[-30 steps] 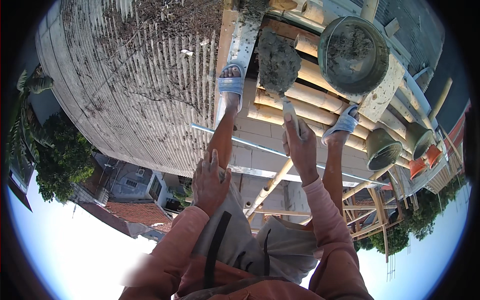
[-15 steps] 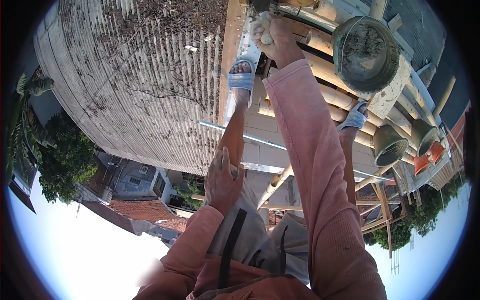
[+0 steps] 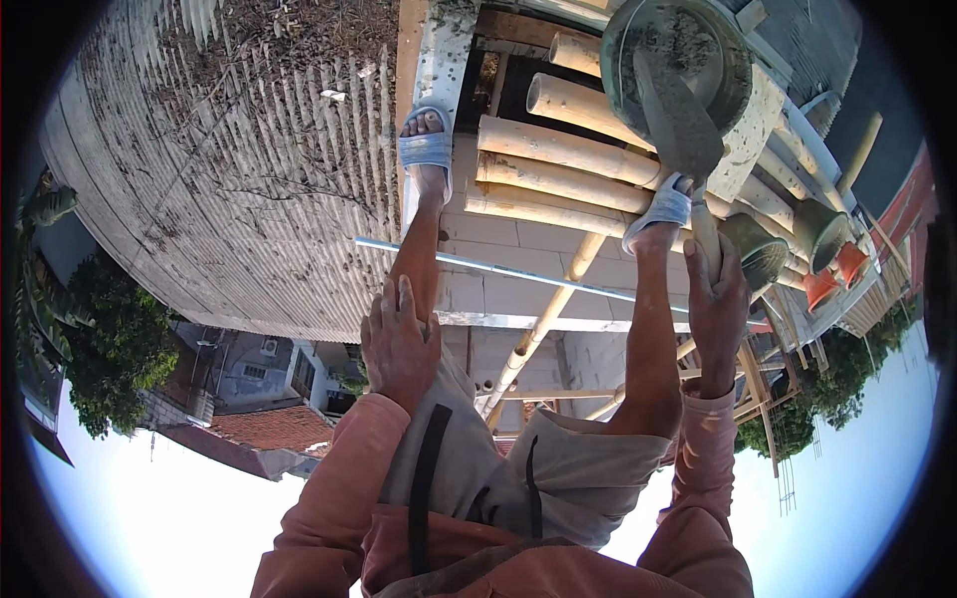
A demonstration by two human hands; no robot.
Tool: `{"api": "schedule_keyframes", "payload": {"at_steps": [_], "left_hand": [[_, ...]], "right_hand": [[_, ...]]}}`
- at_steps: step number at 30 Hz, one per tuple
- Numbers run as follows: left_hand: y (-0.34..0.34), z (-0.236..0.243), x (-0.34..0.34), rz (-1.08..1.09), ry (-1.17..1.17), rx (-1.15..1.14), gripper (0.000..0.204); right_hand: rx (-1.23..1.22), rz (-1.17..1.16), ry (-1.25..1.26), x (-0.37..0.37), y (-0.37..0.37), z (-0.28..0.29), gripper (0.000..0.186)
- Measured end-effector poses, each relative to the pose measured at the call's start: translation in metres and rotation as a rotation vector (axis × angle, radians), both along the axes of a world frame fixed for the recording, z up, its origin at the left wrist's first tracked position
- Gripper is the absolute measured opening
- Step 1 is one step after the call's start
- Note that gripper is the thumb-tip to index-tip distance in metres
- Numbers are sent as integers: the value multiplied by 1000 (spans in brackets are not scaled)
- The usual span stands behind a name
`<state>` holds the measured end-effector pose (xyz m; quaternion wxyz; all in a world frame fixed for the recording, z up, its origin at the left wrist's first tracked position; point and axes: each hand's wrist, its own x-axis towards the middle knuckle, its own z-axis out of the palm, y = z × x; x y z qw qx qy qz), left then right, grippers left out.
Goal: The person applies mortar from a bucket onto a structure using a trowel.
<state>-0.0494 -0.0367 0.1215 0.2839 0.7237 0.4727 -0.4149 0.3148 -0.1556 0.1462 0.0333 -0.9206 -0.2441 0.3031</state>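
My right hand (image 3: 720,309) is closed round the pale handle of a trowel (image 3: 682,130). The grey, mortar-smeared blade points away from me, over the near part of a dark bucket (image 3: 612,62) that holds wet grey mortar (image 3: 698,50). On my left knee rests my left hand (image 3: 401,344), fingers stretched out and nothing in them. My left foot, in a blue sandal (image 3: 427,151), stands on a narrow wall top (image 3: 446,70) spotted with mortar. The other blue sandal (image 3: 660,214) is on bamboo poles, just below the trowel blade.
Bamboo poles (image 3: 568,148) lie side by side, with dark gaps between some. A corrugated roof (image 3: 249,219) strewn with dry debris spreads to the left. Further buckets (image 3: 755,251) and orange containers (image 3: 821,288) stand at the right. A thin pale blue pipe (image 3: 518,271) crosses below.
My right hand has swung from the far wall top back to the right with the trowel, whose blade is now over the bucket. My left hand stays on the knee. The view has shifted.
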Motion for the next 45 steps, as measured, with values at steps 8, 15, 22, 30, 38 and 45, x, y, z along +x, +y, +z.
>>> {"api": "schedule_keyframes", "payload": {"at_steps": [8, 15, 22, 30, 38, 45], "left_hand": [[-7, -11, 6, -66, -1, 65, 69], [-4, -7, 15, -75, 18, 75, 67], [-8, -10, 20, -106, 3, 60, 66], [-17, -14, 18, -160, 38, 91, 66], [-19, -15, 21, -161, 67, 66, 65], [-18, -15, 14, -132, 71, 78, 65]], "right_hand": [[-334, 238, -362, 114, -12, -72, 53], [-225, 58, -173, 78, -1, -139, 66], [-127, -158, -39, 66, -1, -198, 74], [220, -637, 357, 33, -7, -184, 63], [553, -905, 572, 12, -2, -174, 46], [578, -964, 615, 6, -16, -164, 46]]}}
